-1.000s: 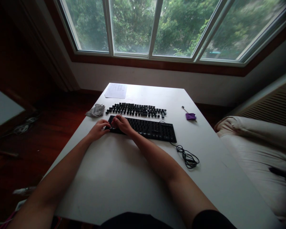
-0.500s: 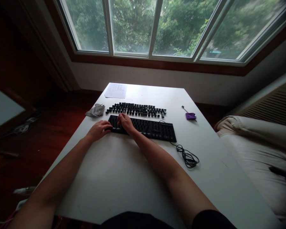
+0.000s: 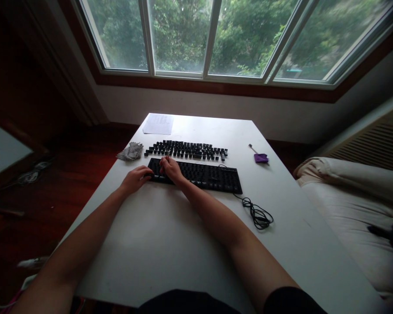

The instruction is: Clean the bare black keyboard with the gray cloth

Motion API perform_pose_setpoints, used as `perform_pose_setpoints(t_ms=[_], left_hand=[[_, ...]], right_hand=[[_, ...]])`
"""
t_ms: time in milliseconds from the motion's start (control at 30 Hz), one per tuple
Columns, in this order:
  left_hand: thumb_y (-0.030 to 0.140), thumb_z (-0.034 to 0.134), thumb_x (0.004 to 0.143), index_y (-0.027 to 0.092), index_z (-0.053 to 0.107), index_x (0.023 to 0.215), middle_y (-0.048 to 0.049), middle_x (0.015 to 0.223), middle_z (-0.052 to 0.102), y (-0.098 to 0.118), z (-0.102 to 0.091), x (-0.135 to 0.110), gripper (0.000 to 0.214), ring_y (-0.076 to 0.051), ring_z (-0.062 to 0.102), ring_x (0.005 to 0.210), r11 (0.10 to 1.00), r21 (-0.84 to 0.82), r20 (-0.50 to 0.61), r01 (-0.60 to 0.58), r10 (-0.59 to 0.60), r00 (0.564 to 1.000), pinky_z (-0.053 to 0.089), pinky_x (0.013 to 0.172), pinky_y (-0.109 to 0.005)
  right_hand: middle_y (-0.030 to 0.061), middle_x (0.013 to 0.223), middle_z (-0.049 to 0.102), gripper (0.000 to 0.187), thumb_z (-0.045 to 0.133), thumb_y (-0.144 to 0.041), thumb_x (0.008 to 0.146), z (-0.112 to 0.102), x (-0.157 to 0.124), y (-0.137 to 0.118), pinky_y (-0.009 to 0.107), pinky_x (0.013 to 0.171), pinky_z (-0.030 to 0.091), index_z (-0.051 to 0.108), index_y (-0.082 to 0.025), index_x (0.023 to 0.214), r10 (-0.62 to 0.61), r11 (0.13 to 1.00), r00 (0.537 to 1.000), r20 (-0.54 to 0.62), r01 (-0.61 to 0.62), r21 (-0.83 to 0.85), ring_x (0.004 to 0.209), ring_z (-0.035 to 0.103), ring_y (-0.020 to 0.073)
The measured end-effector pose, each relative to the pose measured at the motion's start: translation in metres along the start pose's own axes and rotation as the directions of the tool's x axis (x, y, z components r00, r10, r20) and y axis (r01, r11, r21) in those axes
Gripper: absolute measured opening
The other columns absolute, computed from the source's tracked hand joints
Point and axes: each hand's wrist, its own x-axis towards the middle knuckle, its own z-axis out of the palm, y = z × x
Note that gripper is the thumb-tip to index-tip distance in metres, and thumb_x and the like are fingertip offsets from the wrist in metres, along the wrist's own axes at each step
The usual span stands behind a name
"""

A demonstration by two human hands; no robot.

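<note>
On the white table point(image 3: 157, 244), a coiled cable point(image 3: 258, 216) lies beside the right forearm. The left hand point(image 3: 135, 179) curls its fingers over the left end of the black keyboard point(image 3: 209, 176); whether it grips is unclear. The right hand point(image 3: 172, 170) rests on the keys, fingertips pinched on a thin tool point(image 3: 167, 155) that points away. The keyboard's long axis runs left to right, with the right end slightly nearer. Just beyond lie rows of loose keycaps point(image 3: 186, 150), with a grey cloth point(image 3: 130, 151) at their left.
</note>
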Motion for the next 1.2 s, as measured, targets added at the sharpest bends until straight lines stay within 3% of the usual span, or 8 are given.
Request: perform_pose_setpoints(t_ms=[200,467,600,833,1200], left_hand=[[0.039,0.063,0.093,0.027,0.073,0.112,-0.0059,0.108,0.072,0.004,0.003,0.004,0.024,-0.025,0.066,0.102,1.000,0.021,-0.004,0.014,-0.014,1.000,0.051,0.094,-0.040],[0.037,0.060,0.094,0.026,0.074,0.112,-0.0067,0.114,0.071,-0.015,0.001,0.020,0.025,-0.026,0.063,0.110,0.990,0.103,-0.212,0.096,-0.073,0.975,0.047,0.102,-0.042],[0.038,0.061,0.092,0.024,0.074,0.108,-0.0064,0.105,0.071,-0.028,0.001,0.042,0.024,-0.026,0.063,0.099,0.968,0.200,-0.226,0.155,-0.108,0.968,0.048,0.096,-0.042],[0.030,0.063,0.089,0.023,0.074,0.105,-0.0090,0.107,0.072,-0.050,0.007,0.085,0.021,-0.031,0.061,0.106,0.922,0.358,-0.186,0.151,-0.088,0.979,0.044,0.098,-0.047],[0.030,0.069,0.081,0.026,0.077,0.096,-0.0100,0.109,0.067,-0.066,0.009,0.098,0.018,-0.036,0.052,0.117,0.900,0.398,-0.161,0.177,-0.122,0.979,0.037,0.103,-0.053]], right_hand=[[-0.0020,0.057,0.062,0.038,0.051,-0.055,0.098,0.001,-0.001,-0.003,0.024,0.062,0.047,0.060,-0.021,0.082,0.010,1.000,0.999,-0.050,-0.010,0.008,0.058,0.061,0.0148],[-0.0016,0.057,0.063,0.036,0.050,-0.050,0.100,0.004,-0.005,0.003,0.024,0.061,0.047,0.061,-0.021,0.083,0.022,1.000,0.997,-0.076,-0.021,0.009,0.057,0.061,0.0146],[-0.0015,0.057,0.063,0.035,0.049,-0.049,0.100,0.004,-0.005,0.004,0.024,0.062,0.047,0.061,-0.021,0.083,0.024,1.000,0.996,-0.082,-0.024,0.013,0.057,0.061,0.0143],[-0.0012,0.059,0.064,0.035,0.052,-0.052,0.099,0.001,-0.008,-0.001,0.023,0.061,0.048,0.061,-0.021,0.085,0.035,0.999,0.998,-0.055,-0.034,0.029,0.058,0.062,0.0144],[-0.0024,0.059,0.065,0.033,0.047,-0.046,0.101,0.003,-0.002,0.015,0.021,0.061,0.045,0.061,-0.021,0.086,-0.037,0.999,0.997,-0.073,0.036,-0.016,0.057,0.062,0.0121]])
